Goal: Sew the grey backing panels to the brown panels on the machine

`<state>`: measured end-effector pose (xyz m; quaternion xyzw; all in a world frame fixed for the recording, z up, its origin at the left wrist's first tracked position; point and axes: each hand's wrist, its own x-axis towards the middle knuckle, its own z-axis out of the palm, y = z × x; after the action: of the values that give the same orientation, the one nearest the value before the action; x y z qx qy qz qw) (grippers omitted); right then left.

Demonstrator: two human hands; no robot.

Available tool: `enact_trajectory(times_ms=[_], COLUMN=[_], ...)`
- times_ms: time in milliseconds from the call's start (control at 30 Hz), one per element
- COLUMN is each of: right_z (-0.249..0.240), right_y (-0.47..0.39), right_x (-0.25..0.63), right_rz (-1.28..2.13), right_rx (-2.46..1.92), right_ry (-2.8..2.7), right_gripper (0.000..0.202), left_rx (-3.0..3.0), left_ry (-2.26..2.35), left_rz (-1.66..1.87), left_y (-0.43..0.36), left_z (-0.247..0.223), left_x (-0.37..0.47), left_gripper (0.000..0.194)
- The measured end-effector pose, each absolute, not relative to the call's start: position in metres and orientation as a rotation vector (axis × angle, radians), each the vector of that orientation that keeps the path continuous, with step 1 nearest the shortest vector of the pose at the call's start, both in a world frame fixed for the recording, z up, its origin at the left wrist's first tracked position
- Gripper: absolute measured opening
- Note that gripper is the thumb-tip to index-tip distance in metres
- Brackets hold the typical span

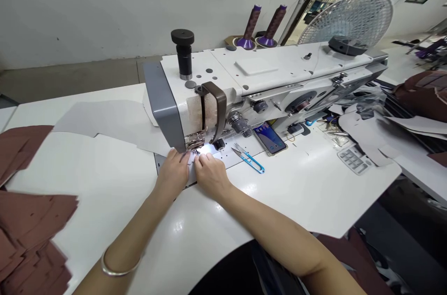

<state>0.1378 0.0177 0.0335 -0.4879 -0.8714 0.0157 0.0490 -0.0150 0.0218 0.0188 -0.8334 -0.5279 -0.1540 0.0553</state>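
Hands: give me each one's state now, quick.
Left hand: fingers at the pale piece; grip hidden, cannot tell.
Right hand: curled, fingertips at the same piece; grip cannot be told.

Smooth silver-coloured bangle [117,273] round left forearm [141,223]; both forearms bare; black clothing [226,274] at lap.

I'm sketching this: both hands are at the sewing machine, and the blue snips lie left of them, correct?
No: in the head view, the blue snips lie right of the left hand and right hand, which are at the sewing machine.
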Motion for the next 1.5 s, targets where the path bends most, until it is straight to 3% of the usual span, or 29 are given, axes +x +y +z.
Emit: enact_trajectory(times_ms=[667, 900, 1167, 1500], right_z=[0.024, 0.020, 0.024, 0.033], right_y=[0.018, 0.022, 0.023, 0.029], right_x=[0.146, 0.152, 0.150, 0.143], right_rz=[-0.185, -0.204, -0.075, 0.439], right_rx=[-1.469, -1.359, -1.341, -1.433], right_ry=[-2.529, -2.499, -2.457, -2.176], right_gripper=[0.021, 0.027, 0.026, 0.025], left_rx=[-2.530, -2.532, -2.528, -2.564], left_ry=[-1.668, -1.801, -1.746, -1.839], left_rz=[-0.652, -0.415, -0.252, -0.664], left_y=[0.020, 0.008, -0.002, 0.015], left_z=[0.025, 0.041, 0.048, 0.024], left_x=[-0.018, -0.008, 0.003, -0.007], left_gripper=[0.028, 0.023, 0.018, 0.020])
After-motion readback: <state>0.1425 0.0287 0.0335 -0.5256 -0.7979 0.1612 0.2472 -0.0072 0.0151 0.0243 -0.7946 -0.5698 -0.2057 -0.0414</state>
